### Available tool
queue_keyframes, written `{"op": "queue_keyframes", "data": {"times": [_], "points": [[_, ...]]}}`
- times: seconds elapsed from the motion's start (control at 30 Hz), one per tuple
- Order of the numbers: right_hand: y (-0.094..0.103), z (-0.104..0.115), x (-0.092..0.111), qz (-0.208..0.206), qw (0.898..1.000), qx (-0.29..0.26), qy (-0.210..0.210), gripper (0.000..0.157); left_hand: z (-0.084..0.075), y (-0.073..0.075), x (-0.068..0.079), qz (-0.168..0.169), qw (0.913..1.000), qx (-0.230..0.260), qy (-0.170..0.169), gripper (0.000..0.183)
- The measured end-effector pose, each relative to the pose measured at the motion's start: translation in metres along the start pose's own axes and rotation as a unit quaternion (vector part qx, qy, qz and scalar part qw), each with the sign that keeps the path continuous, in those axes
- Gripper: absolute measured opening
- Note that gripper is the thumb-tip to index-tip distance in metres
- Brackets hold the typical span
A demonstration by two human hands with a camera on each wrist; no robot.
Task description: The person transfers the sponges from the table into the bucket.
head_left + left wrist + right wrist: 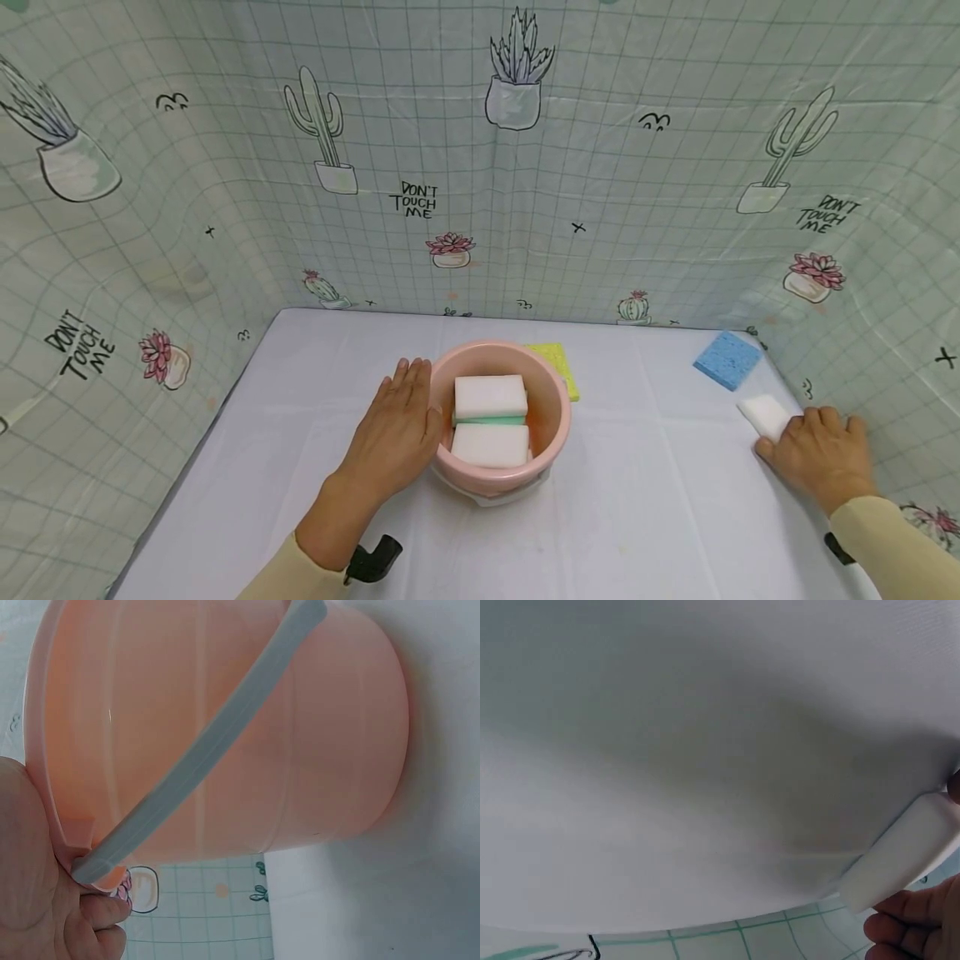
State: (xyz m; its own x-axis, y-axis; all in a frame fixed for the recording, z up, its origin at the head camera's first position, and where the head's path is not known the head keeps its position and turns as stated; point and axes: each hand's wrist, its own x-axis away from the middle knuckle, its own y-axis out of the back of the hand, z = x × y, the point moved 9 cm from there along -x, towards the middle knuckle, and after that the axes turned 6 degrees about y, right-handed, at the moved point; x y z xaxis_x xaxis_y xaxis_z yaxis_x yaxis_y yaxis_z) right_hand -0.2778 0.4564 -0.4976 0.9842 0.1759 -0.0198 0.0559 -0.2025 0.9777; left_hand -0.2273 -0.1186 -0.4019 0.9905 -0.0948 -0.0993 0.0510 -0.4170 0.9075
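Observation:
A pink bucket (501,481) stands mid-table, with two white-topped sponges (491,446) inside; green shows under the farther one. Against the bucket's left rim rests my left hand (397,425), its fingers stretched out. The left wrist view shows the bucket's wall (247,735) and grey handle (202,761) close by, with the palm (26,862) at the rim. Over at the table's right edge, my right hand (821,454) pinches a white sponge (763,415) between thumb and fingers. That white sponge (900,855) lies at the table surface in the right wrist view, fingers (907,922) along one side.
A blue sponge (727,360) lies at the back right, beyond the right hand. Behind the bucket, a yellow sponge (557,367) is partly hidden. A white cloth covers the table (645,500); a patterned curtain (570,167) rises at the back and both sides.

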Motion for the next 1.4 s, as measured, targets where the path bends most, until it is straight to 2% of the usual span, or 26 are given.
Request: {"op": "queue_keyframes", "data": {"times": [0.2, 0.37, 0.47, 0.7, 0.9, 1.13, 1.27, 1.4], "points": [[0.004, 0.007, -0.004, -0.007, 1.000, 0.005, 0.003, 0.062, 0.000, 0.000, 0.000, 0.005, 1.0000, -0.001, 0.001, 0.062], [0.017, 0.027, -0.010, -0.018, 1.000, 0.005, 0.012, 0.051, 0.000, 0.000, 0.000, 0.005, 1.0000, -0.002, 0.002, 0.062], [0.024, 0.039, -0.012, -0.039, 0.999, 0.009, 0.023, 0.044, 0.000, 0.000, 0.000, 0.004, 1.0000, -0.001, 0.001, 0.062], [0.039, 0.064, -0.014, -0.109, 0.993, 0.015, 0.053, 0.041, -0.001, 0.001, 0.000, -0.003, 1.0000, -0.003, -0.005, 0.062], [0.050, 0.092, -0.021, -0.174, 0.980, 0.030, 0.095, 0.043, 0.000, 0.001, 0.001, 0.001, 1.0000, -0.001, -0.001, 0.062], [0.064, 0.127, -0.035, -0.254, 0.954, 0.055, 0.151, 0.040, 0.001, 0.000, 0.001, 0.009, 1.0000, -0.003, 0.003, 0.062], [0.079, 0.148, -0.047, -0.263, 0.947, 0.072, 0.168, 0.046, 0.001, 0.000, 0.002, 0.007, 1.0000, 0.001, 0.002, 0.061], [0.105, 0.172, -0.060, -0.276, 0.942, 0.074, 0.175, 0.051, 0.001, 0.001, 0.002, 0.002, 1.0000, 0.003, -0.001, 0.061]]}}
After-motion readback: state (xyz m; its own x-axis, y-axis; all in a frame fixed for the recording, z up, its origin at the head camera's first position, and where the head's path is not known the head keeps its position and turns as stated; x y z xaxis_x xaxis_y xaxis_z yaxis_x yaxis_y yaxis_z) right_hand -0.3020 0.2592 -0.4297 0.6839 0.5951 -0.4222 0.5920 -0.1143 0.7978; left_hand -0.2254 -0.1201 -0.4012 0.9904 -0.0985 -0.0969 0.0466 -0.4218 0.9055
